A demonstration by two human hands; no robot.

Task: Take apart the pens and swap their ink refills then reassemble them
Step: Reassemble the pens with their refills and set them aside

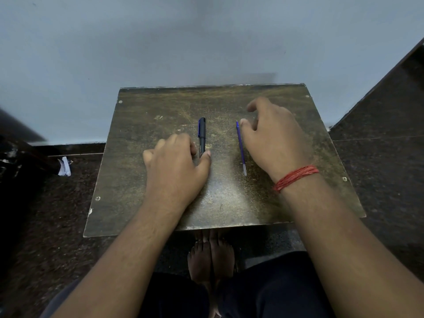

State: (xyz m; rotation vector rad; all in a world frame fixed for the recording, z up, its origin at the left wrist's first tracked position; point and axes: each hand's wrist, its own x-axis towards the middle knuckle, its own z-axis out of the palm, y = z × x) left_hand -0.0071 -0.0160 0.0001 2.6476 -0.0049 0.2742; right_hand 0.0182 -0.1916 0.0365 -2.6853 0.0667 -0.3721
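A black pen with a blue clip (202,136) lies lengthwise near the middle of the small worn table (160,111). To its right lies a thin blue pen (240,148), tip pointing away, its pale end toward me. My left hand (176,166) rests palm down just left of the black pen, its thumb tip touching the pen's near end. Just right of the blue pen my right hand (273,138) hovers with fingers loosely curled and apart, the thumb close to the pen's far end. Neither hand holds anything.
The table stands against a pale blue wall. Dark speckled floor surrounds it, with a crumpled white paper (64,166) at the left and a dark step (390,99) at the right. My bare feet (211,255) show below the table's near edge.
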